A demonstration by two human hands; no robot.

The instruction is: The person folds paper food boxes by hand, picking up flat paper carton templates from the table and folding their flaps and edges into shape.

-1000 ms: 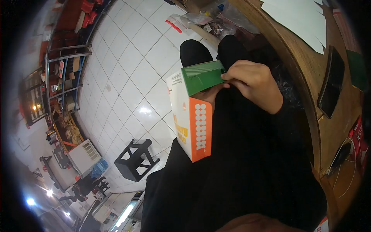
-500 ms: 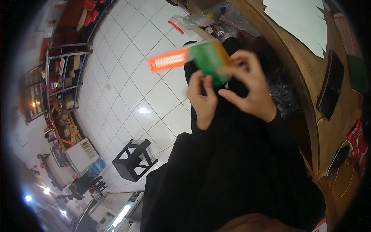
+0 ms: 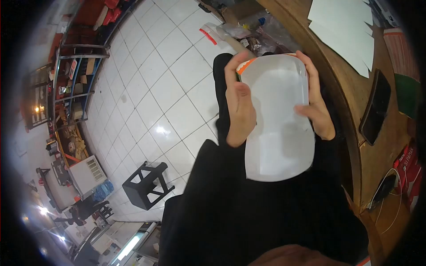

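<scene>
A cardboard food box (image 3: 277, 128), opened out, faces me with its plain white inside. A bit of its printed orange outside shows at the upper left corner. My left hand (image 3: 239, 104) is closed on the left edge, thumb bent at the near side and fingers reaching up round the corner. On the opposite edge, my right hand (image 3: 316, 99) grips the box with its thumb over the white inside and fingers along the outer side. The fingertips behind the cardboard are hidden. The box is above my lap (image 3: 248, 213), which is covered in black cloth.
A wooden table (image 3: 330, 57) curves along the right, bearing white paper sheets (image 3: 344, 33), a dark phone (image 3: 376, 106) and a stack of printed cardboard (image 3: 401, 57). A black stool (image 3: 146, 184) stands on the tiled floor (image 3: 164, 93). Plastic bags (image 3: 266, 37) lie beyond my knees.
The box was side-on and blurred, its green and orange print showing. It has been turned and opened so its white inside faces me. My hands have moved apart to its two edges.
</scene>
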